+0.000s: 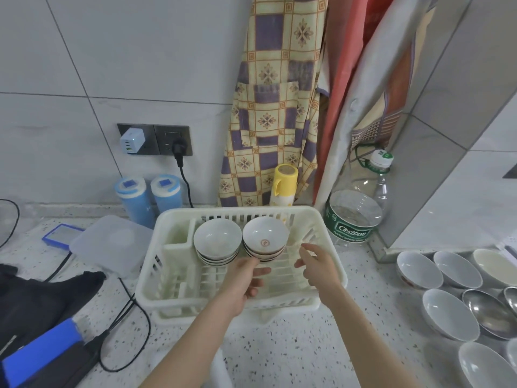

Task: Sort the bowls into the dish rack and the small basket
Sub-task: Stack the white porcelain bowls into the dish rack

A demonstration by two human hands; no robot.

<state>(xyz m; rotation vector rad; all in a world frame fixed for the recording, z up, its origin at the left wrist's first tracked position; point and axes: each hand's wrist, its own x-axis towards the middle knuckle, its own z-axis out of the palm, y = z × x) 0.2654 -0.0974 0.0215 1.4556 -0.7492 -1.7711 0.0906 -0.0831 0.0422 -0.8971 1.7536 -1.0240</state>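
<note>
A cream plastic dish rack (156, 256) stands on the counter. Two stacks of white bowls sit tilted at its back: a plain stack (217, 238) on the left and a stack with a red mark (265, 236) on the right. My left hand (244, 280) hovers over the rack just below the marked stack, fingers apart and empty. My right hand (316, 266) is beside it on the right, also open and empty. Several white bowls (447, 312) and a metal bowl (488, 312) lie on the counter at the right. No small basket is clearly visible.
A clear lidded box (112, 245), two blue canisters (148, 197) and a yellow flask (284, 186) stand behind and left of the rack. A large water bottle (355, 217) is at the right rear. Black cables (126, 312) and a dark cloth lie at the left.
</note>
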